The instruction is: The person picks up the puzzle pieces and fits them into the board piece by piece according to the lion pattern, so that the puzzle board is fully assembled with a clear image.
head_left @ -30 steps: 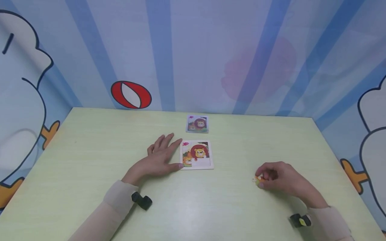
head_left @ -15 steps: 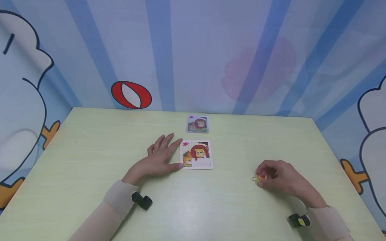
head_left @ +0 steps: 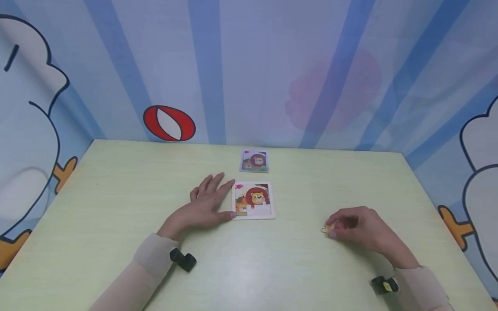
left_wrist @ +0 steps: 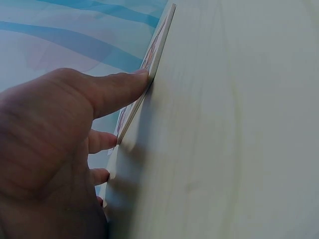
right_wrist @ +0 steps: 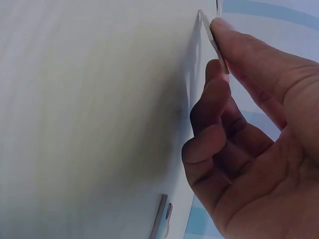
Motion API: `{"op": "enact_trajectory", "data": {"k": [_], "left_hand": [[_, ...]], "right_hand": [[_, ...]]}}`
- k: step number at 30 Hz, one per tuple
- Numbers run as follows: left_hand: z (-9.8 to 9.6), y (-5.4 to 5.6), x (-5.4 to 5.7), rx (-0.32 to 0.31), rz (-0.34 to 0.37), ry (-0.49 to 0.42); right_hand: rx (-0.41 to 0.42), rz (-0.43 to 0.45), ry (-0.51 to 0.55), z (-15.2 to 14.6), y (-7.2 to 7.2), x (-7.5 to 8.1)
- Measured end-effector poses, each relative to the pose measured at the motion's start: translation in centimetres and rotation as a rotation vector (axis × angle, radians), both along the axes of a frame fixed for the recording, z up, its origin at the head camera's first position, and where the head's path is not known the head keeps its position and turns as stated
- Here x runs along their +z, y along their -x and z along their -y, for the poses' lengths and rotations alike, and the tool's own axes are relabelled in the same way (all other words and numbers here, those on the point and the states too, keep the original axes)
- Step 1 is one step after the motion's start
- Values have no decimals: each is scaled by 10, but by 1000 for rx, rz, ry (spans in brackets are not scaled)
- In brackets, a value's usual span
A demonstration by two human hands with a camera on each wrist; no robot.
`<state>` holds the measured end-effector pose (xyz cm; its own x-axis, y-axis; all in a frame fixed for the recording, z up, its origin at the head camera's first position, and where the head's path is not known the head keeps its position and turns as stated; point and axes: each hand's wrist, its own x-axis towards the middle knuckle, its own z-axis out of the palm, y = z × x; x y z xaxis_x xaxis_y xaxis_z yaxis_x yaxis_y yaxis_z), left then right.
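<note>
In the head view, a square puzzle board [head_left: 273, 211] with a white rim lies mid-table, showing a lion and a smaller animal. A white gap shows at its lower right. My left hand [head_left: 202, 207] is spread beside it, its thumb touching the left rim low down and its index fingertip at the upper left corner. The left wrist view shows that thumb [left_wrist: 124, 89] against the board's edge. My right hand [head_left: 359, 229] pinches a small puzzle piece [head_left: 327, 229] to the right of the board. In the right wrist view the piece [right_wrist: 213, 45] is seen edge-on, tilted off the table.
A smaller picture card [head_left: 254, 160] with the same lion scene lies behind the board. The pale table [head_left: 155, 164] ends at a striped blue backdrop [head_left: 256, 77]. Dark wrist cameras are strapped to both sleeves.
My right hand has shifted slightly left with the puzzle piece, whose visible picture has turned a little in the fingers. My left hand and the board stay in place.
</note>
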<state>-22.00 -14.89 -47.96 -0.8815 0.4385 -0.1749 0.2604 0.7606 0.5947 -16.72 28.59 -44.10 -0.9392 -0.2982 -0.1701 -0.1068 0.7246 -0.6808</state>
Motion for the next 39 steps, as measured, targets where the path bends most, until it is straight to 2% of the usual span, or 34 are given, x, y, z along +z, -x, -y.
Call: {"op": "enact_trajectory", "data": {"k": [7, 16, 21, 26, 30, 39], "left_hand": [[0, -1, 4, -8, -1, 3], [0, 0, -1, 7, -8, 4], [0, -2, 6, -6, -6, -5], [0, -4, 11, -17, 2, 11], [0, -4, 10, -17, -3, 0], [0, -4, 8, -16, -5, -10]], "right_hand": [[4, -32, 9, 2, 2, 2], [19, 38, 86, 7, 6, 7], [39, 33, 115, 13, 8, 10], [21, 74, 151, 21, 11, 10], [8, 98, 172, 28, 14, 9], [-13, 93, 183, 48, 18, 8]]}}
